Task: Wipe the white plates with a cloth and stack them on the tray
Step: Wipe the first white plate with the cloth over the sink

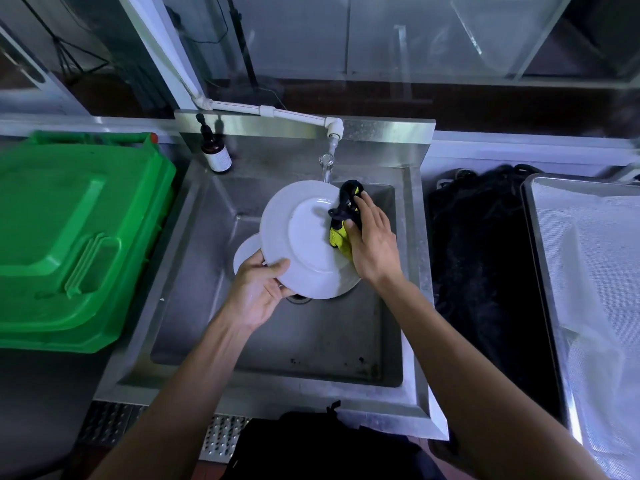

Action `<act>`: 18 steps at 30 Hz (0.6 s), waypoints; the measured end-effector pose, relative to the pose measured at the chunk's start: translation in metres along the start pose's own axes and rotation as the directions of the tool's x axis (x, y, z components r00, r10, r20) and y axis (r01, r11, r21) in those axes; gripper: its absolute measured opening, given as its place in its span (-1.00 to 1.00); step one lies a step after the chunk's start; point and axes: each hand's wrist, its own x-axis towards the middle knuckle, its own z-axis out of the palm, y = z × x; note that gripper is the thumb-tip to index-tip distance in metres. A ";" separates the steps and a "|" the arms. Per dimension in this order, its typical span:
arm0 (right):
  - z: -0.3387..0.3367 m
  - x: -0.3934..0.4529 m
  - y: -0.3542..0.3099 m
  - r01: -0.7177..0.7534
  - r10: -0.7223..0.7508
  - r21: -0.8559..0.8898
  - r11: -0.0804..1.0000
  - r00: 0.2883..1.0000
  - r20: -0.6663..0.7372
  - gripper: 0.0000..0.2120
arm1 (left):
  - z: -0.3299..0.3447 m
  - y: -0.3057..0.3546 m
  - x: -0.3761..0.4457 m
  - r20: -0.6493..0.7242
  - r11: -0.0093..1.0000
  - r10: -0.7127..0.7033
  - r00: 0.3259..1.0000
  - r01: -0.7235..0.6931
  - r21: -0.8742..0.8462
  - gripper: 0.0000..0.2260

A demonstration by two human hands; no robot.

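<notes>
A white plate (301,237) is held tilted over the steel sink (194,306), under the tap (327,161) with water running. My left hand (258,292) grips its lower left rim, thumb on top. My right hand (372,244) presses a black and yellow cloth (341,220) against the plate's right side. Other white plates lie beneath it in the basin: one shows at the left (246,252), another's edge at the lower right (349,282). The metal tray (540,258) with a white liner stands at the right.
A green plastic bin lid (76,237) fills the left side. A brown pump bottle (214,150) stands on the sink's back left corner. A black mat (485,271) lies between sink and tray. A white pipe (270,110) feeds the tap.
</notes>
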 end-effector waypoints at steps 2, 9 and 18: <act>-0.002 0.004 -0.003 0.029 -0.028 -0.040 0.999 1.000 0.010 -0.51 | 0.000 0.004 -0.002 0.018 0.999 -0.007 1.000 0.006 0.034 -0.64; -0.001 0.007 -0.023 0.218 -0.210 -0.165 0.962 0.976 0.062 -0.49 | 0.008 0.010 -0.004 0.017 0.981 -0.024 1.000 0.020 0.191 -0.74; 0.011 -0.011 -0.045 0.468 -0.440 -0.310 0.828 0.884 0.160 -0.44 | 0.009 0.007 -0.002 0.042 0.969 -0.051 0.998 0.039 0.243 -0.74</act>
